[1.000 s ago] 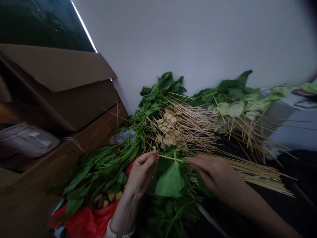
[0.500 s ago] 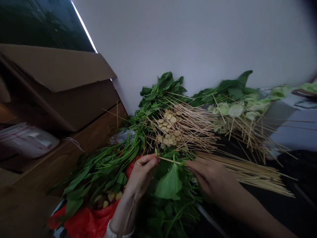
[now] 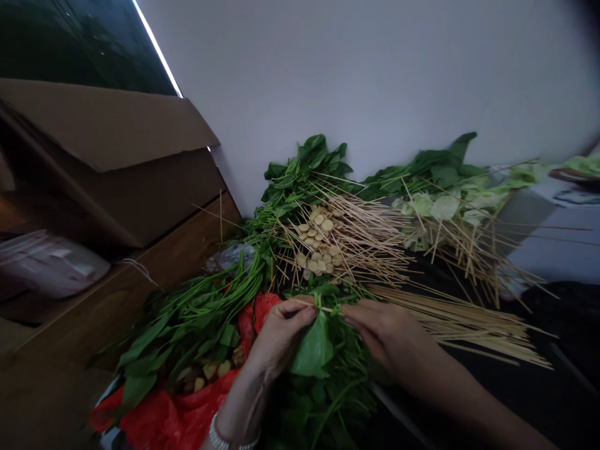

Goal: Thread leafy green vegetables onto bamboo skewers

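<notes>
A thin bamboo skewer point(image 3: 325, 308) runs between my two hands, low in the middle of the view. Thumb and forefinger of my left hand point(image 3: 281, 331) pinch it near the left end, close against a green stem point(image 3: 319, 301). Closed fingers of my right hand point(image 3: 387, 328) grip the other end, beside more green stems on the skewer. Below it hangs a broad green leaf point(image 3: 313, 351), partly covered by my left hand. Loose leafy greens point(image 3: 323, 406) lie beneath both hands.
Skewered pale round slices point(image 3: 319, 234) lie beyond my hands, with plain skewers point(image 3: 482, 328) to the right. Cabbage skewers point(image 3: 445, 207) rest farther back. On the left are long-stemmed greens point(image 3: 187, 319), a red plastic bag point(image 3: 173, 412) and a cardboard box point(image 3: 112, 200).
My left hand has moved right along the skewer, nearer my right hand. The stem and hanging leaf have shifted slightly left, and the gap between my hands is smaller.
</notes>
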